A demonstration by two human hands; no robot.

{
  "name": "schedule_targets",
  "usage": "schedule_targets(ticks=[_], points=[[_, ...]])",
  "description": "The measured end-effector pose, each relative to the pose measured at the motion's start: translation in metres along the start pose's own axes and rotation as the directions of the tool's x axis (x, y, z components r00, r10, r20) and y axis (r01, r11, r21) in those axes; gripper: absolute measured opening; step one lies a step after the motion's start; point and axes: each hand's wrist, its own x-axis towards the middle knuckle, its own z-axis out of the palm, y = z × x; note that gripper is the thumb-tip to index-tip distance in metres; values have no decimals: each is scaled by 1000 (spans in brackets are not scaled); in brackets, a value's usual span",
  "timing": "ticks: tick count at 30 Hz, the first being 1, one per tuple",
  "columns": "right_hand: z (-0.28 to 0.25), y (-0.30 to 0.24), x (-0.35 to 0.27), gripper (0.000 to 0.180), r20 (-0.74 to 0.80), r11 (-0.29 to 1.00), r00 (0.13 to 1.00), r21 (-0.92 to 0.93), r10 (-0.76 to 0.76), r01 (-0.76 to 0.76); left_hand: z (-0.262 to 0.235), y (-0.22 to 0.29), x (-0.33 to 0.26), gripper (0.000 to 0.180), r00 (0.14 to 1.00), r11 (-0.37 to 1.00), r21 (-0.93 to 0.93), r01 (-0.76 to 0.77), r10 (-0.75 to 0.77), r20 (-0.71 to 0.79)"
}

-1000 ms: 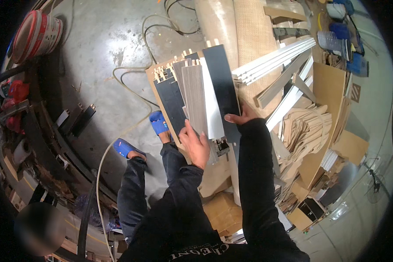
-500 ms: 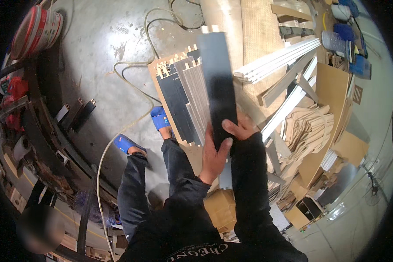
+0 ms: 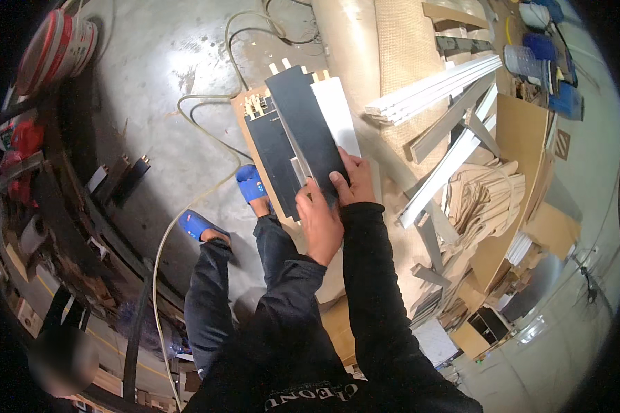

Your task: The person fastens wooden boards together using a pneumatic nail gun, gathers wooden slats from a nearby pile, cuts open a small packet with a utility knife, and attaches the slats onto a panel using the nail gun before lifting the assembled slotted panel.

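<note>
A flat black board (image 3: 308,127) with pale dowels at its far end lies slanted over a stack of similar boards. My right hand (image 3: 355,180) grips its near right edge, thumb on top and fingers round the side. Closed at the near left corner is my left hand (image 3: 319,224), its fingertips against the board's edge. A white board side (image 3: 339,113) shows to the right of the black board. Left of it lie more black boards (image 3: 272,148) with dowels at their far ends, on a brown cardboard sheet (image 3: 249,131).
White strips (image 3: 434,89) and grey slats lie at the right, near bundled tan material (image 3: 486,199) and a large cardboard sheet (image 3: 520,144). A hose (image 3: 165,241) curls over the floor at the left. Shelving with a red-and-white bucket (image 3: 55,51) stands at far left.
Both hands have brought the black board left and down onto the stack, tilting its far end leftward. It now covers most of the grey-brown boards, and a white surface shows on its right.
</note>
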Motion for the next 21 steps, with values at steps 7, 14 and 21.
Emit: schedule_targets(ticks=[7,14,21], points=[[-14,49,-94,51,-628,957,735,60,257,-284,-62,-6,82,76,962,995,9,-102,101,-255],[52,106,-183,75,-20,48,161,984,987,-172,-146,35,250,78,870,870,56,-490,492,-33],[63,94,-145,92,203,-229,393,973,897,21,-103,33,220,59,877,940,83,-330,272,397]])
